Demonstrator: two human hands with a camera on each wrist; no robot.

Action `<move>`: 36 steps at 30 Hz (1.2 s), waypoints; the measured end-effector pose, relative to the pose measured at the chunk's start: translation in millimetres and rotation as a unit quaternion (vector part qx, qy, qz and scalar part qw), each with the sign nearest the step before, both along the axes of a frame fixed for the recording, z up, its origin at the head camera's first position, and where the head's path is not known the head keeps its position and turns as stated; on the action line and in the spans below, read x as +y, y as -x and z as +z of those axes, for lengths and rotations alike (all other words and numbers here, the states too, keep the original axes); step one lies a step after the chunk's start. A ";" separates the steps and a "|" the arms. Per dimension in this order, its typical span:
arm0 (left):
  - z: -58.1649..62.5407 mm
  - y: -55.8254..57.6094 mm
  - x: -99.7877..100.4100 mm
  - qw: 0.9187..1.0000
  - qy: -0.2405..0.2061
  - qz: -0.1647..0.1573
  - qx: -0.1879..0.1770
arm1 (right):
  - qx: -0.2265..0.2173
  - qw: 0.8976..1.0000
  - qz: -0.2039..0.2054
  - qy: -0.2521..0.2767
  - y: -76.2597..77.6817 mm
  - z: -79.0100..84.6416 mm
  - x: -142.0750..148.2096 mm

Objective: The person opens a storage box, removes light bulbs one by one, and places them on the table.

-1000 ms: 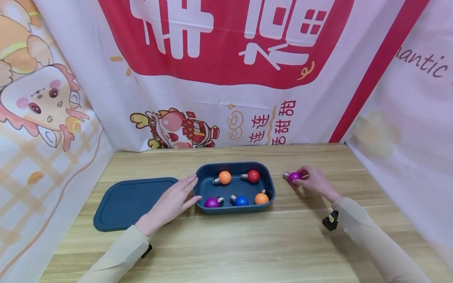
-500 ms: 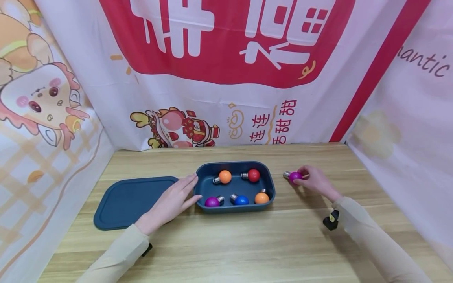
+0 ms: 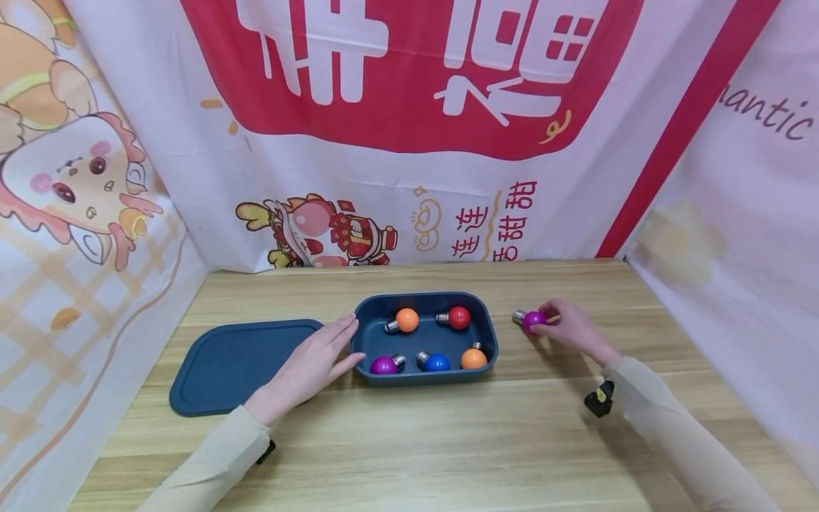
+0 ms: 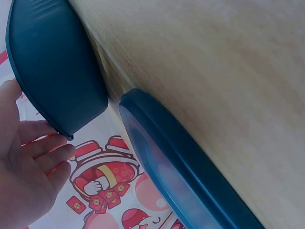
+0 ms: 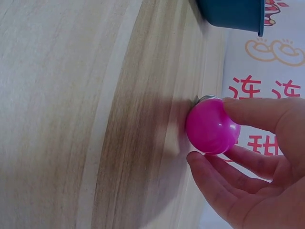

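A purple light bulb (image 3: pixel 533 321) lies at the table's right side, its metal base toward the box; my right hand (image 3: pixel 571 331) pinches its round end between thumb and fingers. In the right wrist view the bulb (image 5: pixel 212 127) looks bright pink. With fairly straight fingers, my left hand (image 3: pixel 310 366) touches the left rim of a dark blue box (image 3: pixel 425 380). Inside the box lie two orange bulbs (image 3: pixel 407 320), a red bulb (image 3: pixel 458 318), a blue bulb (image 3: pixel 437 363) and another purple bulb (image 3: pixel 384 365). The left wrist view shows fingertips against the box wall (image 4: pixel 57 67).
A flat dark blue lid (image 3: pixel 237 366) lies left of the box, partly behind the left hand and forearm. Printed cloth (image 3: pixel 416 206) hangs along the back and both sides of the wooden table (image 3: pixel 416 448).
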State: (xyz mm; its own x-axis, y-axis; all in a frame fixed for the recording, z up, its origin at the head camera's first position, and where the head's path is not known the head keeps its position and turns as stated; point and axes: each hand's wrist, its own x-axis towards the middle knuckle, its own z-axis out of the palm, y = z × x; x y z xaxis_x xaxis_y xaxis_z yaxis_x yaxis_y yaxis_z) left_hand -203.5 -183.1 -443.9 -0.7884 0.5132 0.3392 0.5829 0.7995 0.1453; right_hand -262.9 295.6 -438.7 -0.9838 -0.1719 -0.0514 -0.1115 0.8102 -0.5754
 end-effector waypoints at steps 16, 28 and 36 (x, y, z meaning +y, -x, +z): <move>1.7 -0.9 -0.1 1.000 -0.001 0.002 -0.006 | -0.007 1.000 -0.010 -0.006 -3.2 9.3 -0.8; -0.4 -0.7 -0.2 1.000 0.001 0.003 -0.004 | 0.004 1.000 -0.008 -0.011 -1.4 9.3 2.9; 0.1 -0.7 -0.4 1.000 0.001 0.002 -0.002 | 0.004 1.000 -0.008 -0.011 -1.7 15.3 3.0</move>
State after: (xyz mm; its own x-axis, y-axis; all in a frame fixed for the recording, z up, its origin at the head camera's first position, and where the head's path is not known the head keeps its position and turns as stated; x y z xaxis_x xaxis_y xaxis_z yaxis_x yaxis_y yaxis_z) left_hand -202.8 -183.6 -443.8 -0.7919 0.5109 0.3345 0.5792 0.8019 0.1464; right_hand -261.3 298.7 -423.3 -0.9867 -0.1559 -0.0468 -0.1039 0.8245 -0.5562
